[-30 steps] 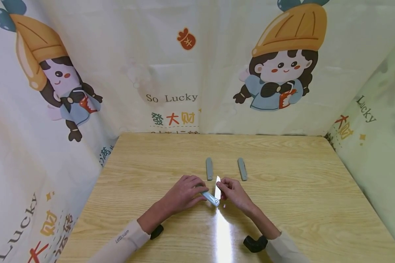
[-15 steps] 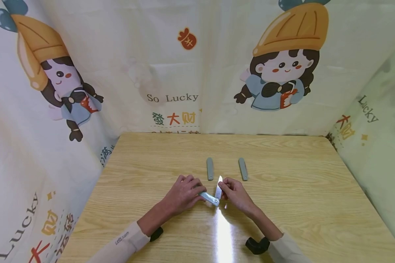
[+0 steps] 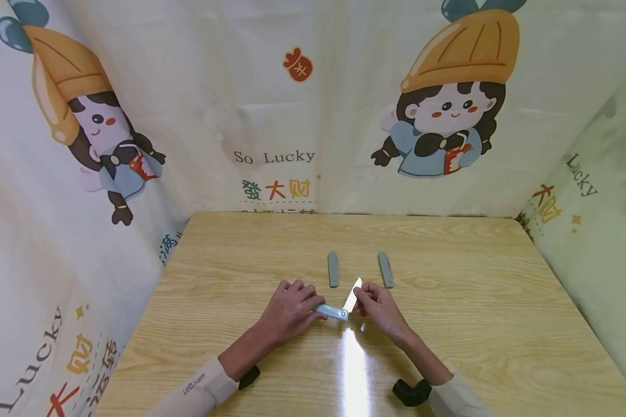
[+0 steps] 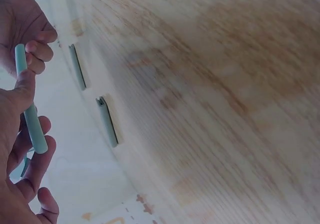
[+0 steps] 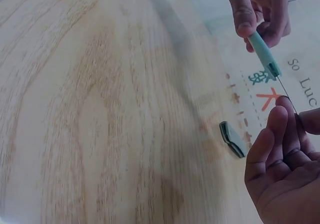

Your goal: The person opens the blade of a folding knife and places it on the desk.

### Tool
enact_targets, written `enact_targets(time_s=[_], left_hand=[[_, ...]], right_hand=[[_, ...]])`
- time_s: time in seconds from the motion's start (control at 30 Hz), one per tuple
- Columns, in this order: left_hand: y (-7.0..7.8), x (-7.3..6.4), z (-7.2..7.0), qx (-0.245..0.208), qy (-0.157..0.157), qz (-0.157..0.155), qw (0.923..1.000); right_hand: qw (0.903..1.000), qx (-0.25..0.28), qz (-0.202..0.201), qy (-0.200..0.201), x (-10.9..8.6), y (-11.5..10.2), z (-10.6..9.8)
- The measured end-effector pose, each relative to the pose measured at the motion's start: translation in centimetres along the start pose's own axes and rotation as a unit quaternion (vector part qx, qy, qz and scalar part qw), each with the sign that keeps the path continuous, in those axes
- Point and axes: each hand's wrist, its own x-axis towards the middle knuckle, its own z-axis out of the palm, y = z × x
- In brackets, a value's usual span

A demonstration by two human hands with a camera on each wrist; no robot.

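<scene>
A folding knife (image 3: 332, 311) with a pale blue-green handle is held off the table between both hands, its blade (image 3: 351, 300) swung out at an angle to the handle. My left hand (image 3: 292, 308) grips the handle between thumb and fingers. With thumb and fingertips, my right hand (image 3: 379, 310) pinches the blade. In the right wrist view the blade shows edge-on as a thin dark line, coming out of the handle (image 5: 265, 56). Two grey-green folded knives lie beyond the hands: the left one (image 3: 333, 269) and the right one (image 3: 385, 270).
The wooden table (image 3: 464, 278) reaches back to a patterned cloth (image 3: 355, 127) hung behind it, with more cloth at both sides. A bright light reflection lies on the table in front of the hands. Black wrist pieces (image 3: 411, 392) sit at the sleeves.
The blade has swung to the right, away from the handle, widening the angle between them. My right hand has moved slightly right with it. The two folded knives stay where they were.
</scene>
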Motion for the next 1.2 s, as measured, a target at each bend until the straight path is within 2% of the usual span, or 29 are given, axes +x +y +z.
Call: enact_targets(time_s=[0.23, 0.57, 0.8, 1.0, 1.2], left_hand=[[0.1, -0.3, 0.1, -0.028, 0.024, -0.028, 0.9989], [0.3, -1.0, 0.5, -0.033, 0.054, -0.050, 0.9967], [0.5, -1.1, 0.5, -0.044, 0.072, -0.082, 0.9930], [0.9, -1.0, 0.6, -0.054, 0.084, -0.120, 0.9878], [1.1, -0.9, 0.7, -0.062, 0.088, -0.129, 0.9858]], right_hand=[[0.9994, 0.021, 0.007, 0.027, -0.1, 0.1, -0.2], [0.9970, 0.071, 0.022, 0.022, -0.1, 0.4, -0.4], [0.9947, 0.096, 0.024, 0.028, -0.3, 0.4, -0.4], [0.9940, 0.094, 0.025, 0.050, -0.4, 0.2, -0.1], [0.9926, 0.101, 0.021, 0.065, -0.1, 0.5, 0.1]])
